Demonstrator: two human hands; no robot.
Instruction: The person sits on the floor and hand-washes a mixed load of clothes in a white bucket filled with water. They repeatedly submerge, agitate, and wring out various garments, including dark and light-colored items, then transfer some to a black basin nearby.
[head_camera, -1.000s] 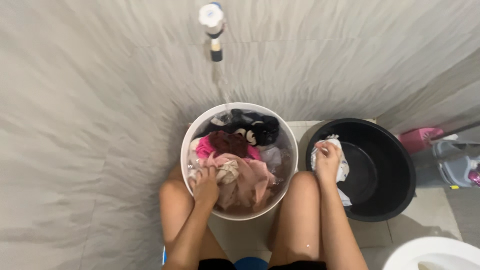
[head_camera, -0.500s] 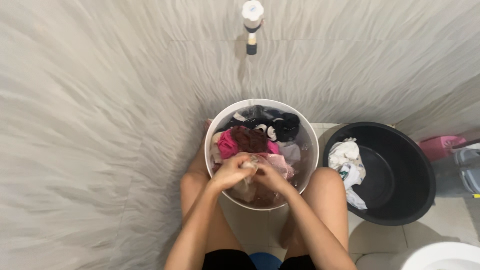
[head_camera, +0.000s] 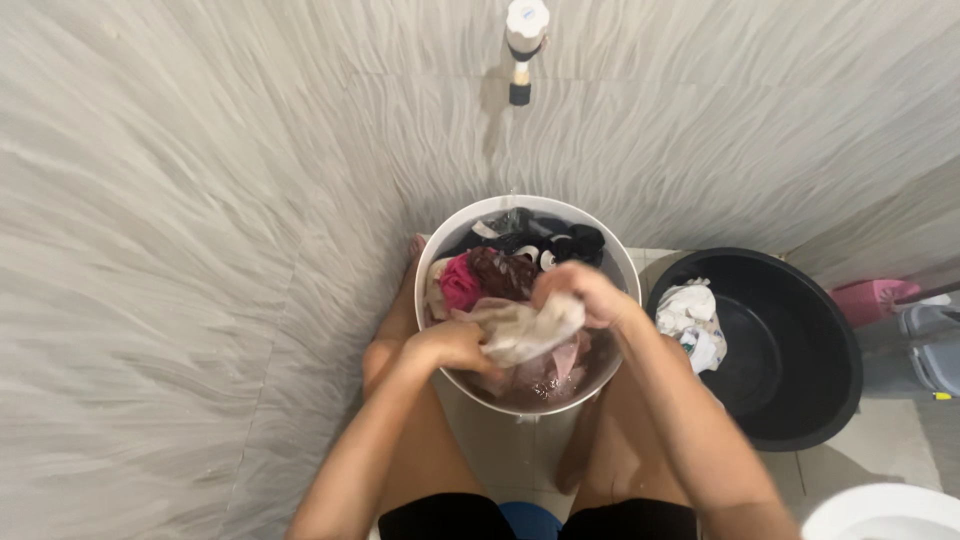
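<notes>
Seemingly early on: both hands, left hand (head_camera: 452, 345) and right hand (head_camera: 580, 290), have their fingers closed around a wet beige cloth (head_camera: 525, 330) over the white bucket (head_camera: 622, 270), which holds many soaked clothes (head_camera: 500, 272). Only a white garment (head_camera: 690, 320) lies in the black tub (head_camera: 800, 340) beside it.

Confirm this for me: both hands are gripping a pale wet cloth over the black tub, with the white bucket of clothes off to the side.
Not quite. In the head view the left hand and right hand grip the pale wet cloth over the white bucket of clothes; the black tub is the one off to the side.
</notes>
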